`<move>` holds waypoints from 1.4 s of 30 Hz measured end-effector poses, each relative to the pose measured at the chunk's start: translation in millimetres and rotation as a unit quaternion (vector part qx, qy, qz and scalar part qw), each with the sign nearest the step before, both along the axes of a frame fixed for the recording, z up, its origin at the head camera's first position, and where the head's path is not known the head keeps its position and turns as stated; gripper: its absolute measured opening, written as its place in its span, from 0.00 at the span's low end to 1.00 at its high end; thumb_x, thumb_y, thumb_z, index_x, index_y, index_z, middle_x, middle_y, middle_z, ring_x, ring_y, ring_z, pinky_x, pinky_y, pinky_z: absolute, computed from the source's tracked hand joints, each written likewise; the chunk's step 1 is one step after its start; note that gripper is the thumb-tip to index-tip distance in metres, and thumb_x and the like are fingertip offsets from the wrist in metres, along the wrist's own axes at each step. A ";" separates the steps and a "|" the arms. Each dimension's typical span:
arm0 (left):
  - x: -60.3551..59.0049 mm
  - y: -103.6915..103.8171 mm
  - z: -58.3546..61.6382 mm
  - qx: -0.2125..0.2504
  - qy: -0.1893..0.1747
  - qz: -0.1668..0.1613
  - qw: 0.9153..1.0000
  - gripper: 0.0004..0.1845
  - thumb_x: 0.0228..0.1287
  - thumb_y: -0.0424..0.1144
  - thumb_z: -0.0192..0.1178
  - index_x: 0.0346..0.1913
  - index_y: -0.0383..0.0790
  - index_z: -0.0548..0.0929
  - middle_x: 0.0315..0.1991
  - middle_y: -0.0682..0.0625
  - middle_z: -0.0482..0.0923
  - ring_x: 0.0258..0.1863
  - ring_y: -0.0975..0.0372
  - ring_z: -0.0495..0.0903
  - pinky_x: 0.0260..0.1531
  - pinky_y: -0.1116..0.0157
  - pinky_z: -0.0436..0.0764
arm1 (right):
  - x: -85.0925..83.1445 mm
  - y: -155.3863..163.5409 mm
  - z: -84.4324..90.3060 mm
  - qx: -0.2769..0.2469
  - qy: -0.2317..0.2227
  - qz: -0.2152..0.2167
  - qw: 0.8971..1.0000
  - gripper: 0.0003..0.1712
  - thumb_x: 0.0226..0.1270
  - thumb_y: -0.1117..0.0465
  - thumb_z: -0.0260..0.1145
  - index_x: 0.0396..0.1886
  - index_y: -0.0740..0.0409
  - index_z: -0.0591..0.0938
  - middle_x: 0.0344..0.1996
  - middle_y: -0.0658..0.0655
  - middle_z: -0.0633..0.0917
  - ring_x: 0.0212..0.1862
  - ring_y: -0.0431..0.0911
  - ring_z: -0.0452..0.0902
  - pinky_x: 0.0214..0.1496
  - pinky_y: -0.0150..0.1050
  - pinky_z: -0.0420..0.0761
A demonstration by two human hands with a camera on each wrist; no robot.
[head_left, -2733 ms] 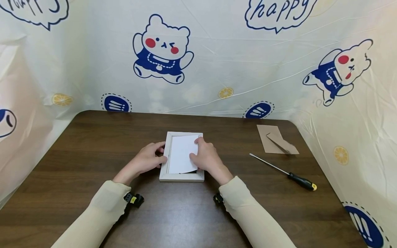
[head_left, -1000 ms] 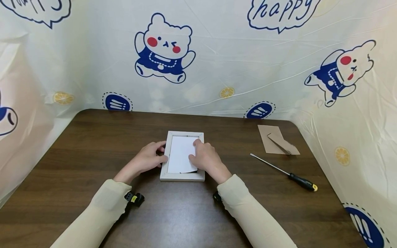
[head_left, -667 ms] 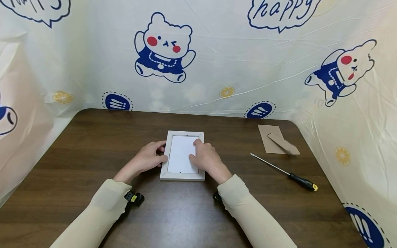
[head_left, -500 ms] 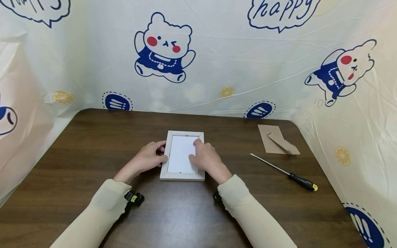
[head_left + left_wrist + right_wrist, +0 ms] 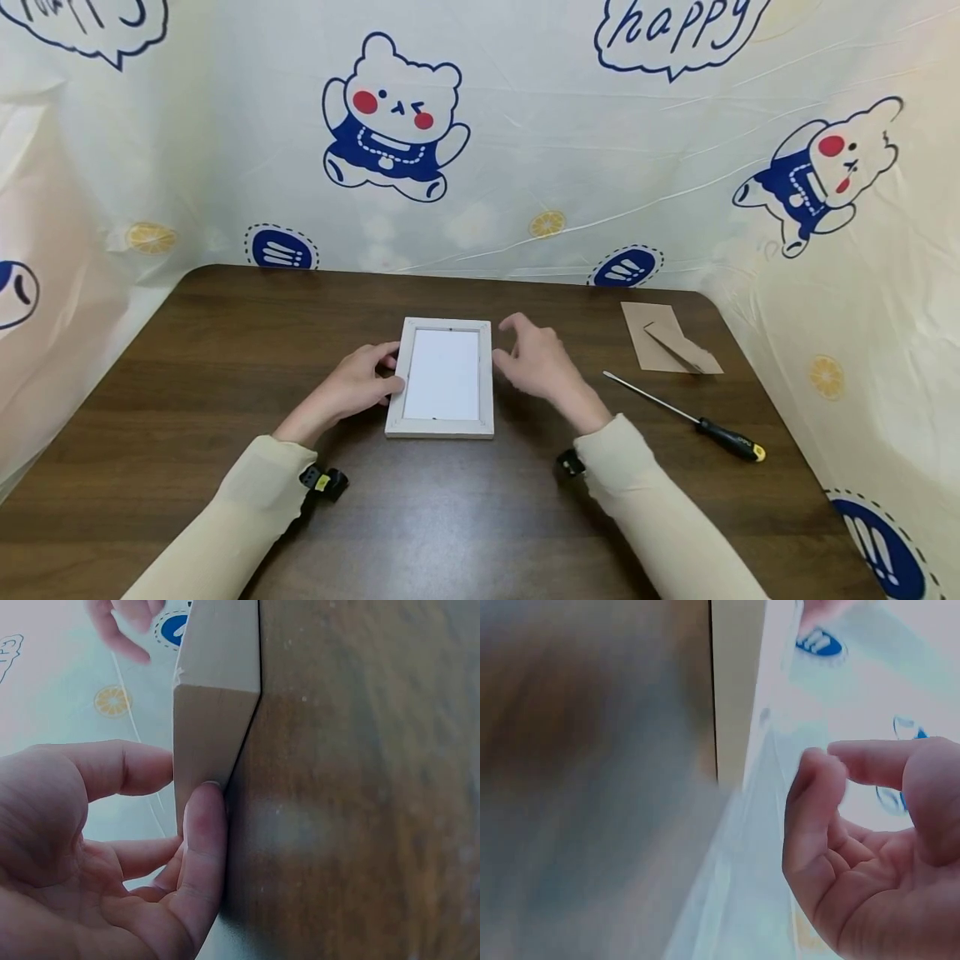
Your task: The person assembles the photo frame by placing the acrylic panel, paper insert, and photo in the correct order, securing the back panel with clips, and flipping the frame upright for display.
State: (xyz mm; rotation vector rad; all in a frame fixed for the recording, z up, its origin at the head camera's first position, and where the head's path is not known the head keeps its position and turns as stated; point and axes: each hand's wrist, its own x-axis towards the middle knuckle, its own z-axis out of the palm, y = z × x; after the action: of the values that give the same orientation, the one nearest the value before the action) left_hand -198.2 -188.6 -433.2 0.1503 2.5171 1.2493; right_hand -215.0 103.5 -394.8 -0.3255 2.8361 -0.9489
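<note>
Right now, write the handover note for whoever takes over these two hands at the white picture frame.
Left hand: fingers rest against the left edge of the white wooden picture frame, which lies face down on the dark wooden table.
Right hand: open, holds nothing, hovers just right of the frame.
Done: the white paper sheet sits flat inside the frame.
Left: the brown cardboard backing with its stand lies apart at the far right; the black-handled screwdriver lies near it, untouched.

Dark wood-grain worktop (image 5: 187, 350) before me, my white picture frame (image 5: 444, 429) lying flat at centre, brown cardboard backing board (image 5: 660, 343) far right, black-handled screwdriver (image 5: 686, 417) nearer me on the right
</note>
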 end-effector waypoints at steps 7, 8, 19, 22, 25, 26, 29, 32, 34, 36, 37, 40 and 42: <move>2.1 -4.5 -0.8 -0.009 0.003 0.001 1.000 0.39 0.70 0.34 0.63 0.81 0.29 0.62 0.60 0.34 0.70 0.43 0.52 0.80 0.39 0.59 0.88 | -17.4 66.3 18.1 0.029 0.068 -0.027 0.997 0.24 0.75 0.57 0.66 0.66 0.62 0.79 0.36 0.59 0.88 0.35 0.51 0.84 0.41 0.49 0.83; 2.1 -4.6 -0.9 -0.010 0.003 -0.001 1.000 0.39 0.70 0.35 0.63 0.81 0.29 0.62 0.60 0.34 0.70 0.43 0.52 0.80 0.40 0.60 0.88 | -20.0 77.1 19.1 0.033 0.072 -0.032 0.996 0.23 0.75 0.58 0.66 0.65 0.63 0.79 0.38 0.61 0.88 0.36 0.52 0.84 0.43 0.50 0.83; 0.0 -4.2 1.7 0.003 -0.012 -0.009 1.000 0.38 0.71 0.35 0.63 0.81 0.30 0.63 0.59 0.35 0.72 0.47 0.51 0.80 0.44 0.59 0.88 | -48.2 178.2 16.5 0.124 0.041 -0.093 0.987 0.30 0.76 0.56 0.61 0.68 0.75 0.75 0.56 0.76 0.82 0.57 0.70 0.78 0.58 0.65 0.78; -1.0 -4.0 1.4 0.003 -0.019 -0.014 1.000 0.38 0.72 0.36 0.62 0.81 0.30 0.62 0.57 0.36 0.72 0.47 0.52 0.81 0.45 0.59 0.88 | -54.9 195.7 12.0 0.144 0.039 -0.099 0.984 0.32 0.75 0.56 0.60 0.67 0.79 0.74 0.58 0.79 0.79 0.61 0.72 0.73 0.62 0.67 0.74; -1.6 -3.6 1.2 0.002 -0.028 -0.015 0.999 0.38 0.74 0.37 0.62 0.81 0.32 0.61 0.56 0.38 0.72 0.47 0.52 0.80 0.47 0.59 0.88 | -58.7 207.8 8.8 0.155 0.035 -0.108 0.981 0.35 0.73 0.55 0.60 0.68 0.81 0.73 0.61 0.82 0.76 0.65 0.74 0.69 0.67 0.68 0.70; -1.6 -3.4 1.4 0.002 -0.030 -0.016 0.999 0.38 0.74 0.37 0.61 0.82 0.32 0.61 0.55 0.38 0.72 0.47 0.52 0.80 0.48 0.59 0.88 | -59.6 211.2 7.6 0.160 0.033 -0.113 0.980 0.36 0.73 0.55 0.59 0.68 0.81 0.72 0.62 0.82 0.75 0.66 0.75 0.68 0.68 0.68 0.69; -1.7 -3.0 1.4 0.003 -0.036 -0.019 0.999 0.38 0.74 0.38 0.61 0.82 0.33 0.60 0.55 0.38 0.72 0.47 0.52 0.81 0.49 0.58 0.87 | -62.0 219.1 3.8 0.177 0.021 -0.124 0.976 0.39 0.73 0.53 0.58 0.70 0.82 0.70 0.65 0.84 0.71 0.68 0.76 0.65 0.69 0.68 0.68; -1.2 -2.9 0.9 0.003 -0.037 -0.020 0.999 0.38 0.74 0.39 0.61 0.82 0.34 0.60 0.54 0.38 0.72 0.46 0.53 0.82 0.49 0.58 0.87 | -65.0 225.0 -0.8 0.200 0.002 -0.134 0.971 0.41 0.74 0.49 0.58 0.68 0.85 0.70 0.64 0.86 0.70 0.66 0.76 0.64 0.67 0.69 0.69; -1.0 -2.7 0.1 0.005 -0.037 -0.022 0.999 0.39 0.74 0.39 0.60 0.82 0.33 0.59 0.54 0.38 0.72 0.46 0.52 0.81 0.48 0.58 0.86 | -65.8 227.6 -2.9 0.209 -0.018 -0.145 0.967 0.43 0.74 0.47 0.59 0.65 0.86 0.71 0.62 0.87 0.70 0.63 0.77 0.65 0.63 0.69 0.71; -1.5 -2.3 -0.9 0.005 -0.038 -0.019 0.999 0.38 0.74 0.39 0.60 0.82 0.34 0.60 0.54 0.38 0.72 0.47 0.53 0.81 0.49 0.58 0.86 | -65.3 229.6 -4.4 0.209 -0.044 -0.160 0.964 0.45 0.74 0.44 0.59 0.64 0.88 0.71 0.62 0.88 0.67 0.61 0.79 0.65 0.60 0.71 0.72; -1.7 -2.6 -1.3 0.005 -0.039 -0.017 0.999 0.38 0.74 0.39 0.60 0.83 0.34 0.60 0.54 0.39 0.72 0.47 0.53 0.81 0.49 0.59 0.86 | -65.1 229.6 -4.9 0.210 -0.057 -0.166 0.962 0.46 0.74 0.42 0.58 0.63 0.88 0.71 0.62 0.88 0.66 0.60 0.79 0.65 0.59 0.71 0.72; -2.0 -3.7 -1.4 0.003 -0.041 -0.017 0.999 0.38 0.75 0.39 0.60 0.83 0.34 0.60 0.54 0.39 0.72 0.47 0.53 0.81 0.49 0.58 0.86 | -64.9 229.3 -6.6 0.209 -0.088 -0.176 0.958 0.49 0.75 0.40 0.56 0.65 0.87 0.69 0.64 0.89 0.62 0.61 0.82 0.62 0.59 0.73 0.72; -2.0 -4.4 -1.3 0.000 -0.043 -0.016 0.999 0.38 0.75 0.40 0.60 0.82 0.34 0.60 0.53 0.40 0.72 0.47 0.53 0.81 0.50 0.58 0.85 | -65.5 228.6 -8.2 0.208 -0.103 -0.180 0.956 0.50 0.75 0.39 0.55 0.66 0.87 0.68 0.64 0.88 0.60 0.62 0.82 0.60 0.60 0.74 0.71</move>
State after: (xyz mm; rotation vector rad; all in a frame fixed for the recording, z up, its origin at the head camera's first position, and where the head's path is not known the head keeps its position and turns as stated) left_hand -200.2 -193.0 -434.5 0.1322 2.4322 1.2172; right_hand -280.6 332.1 -402.9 0.3282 2.8455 -0.3732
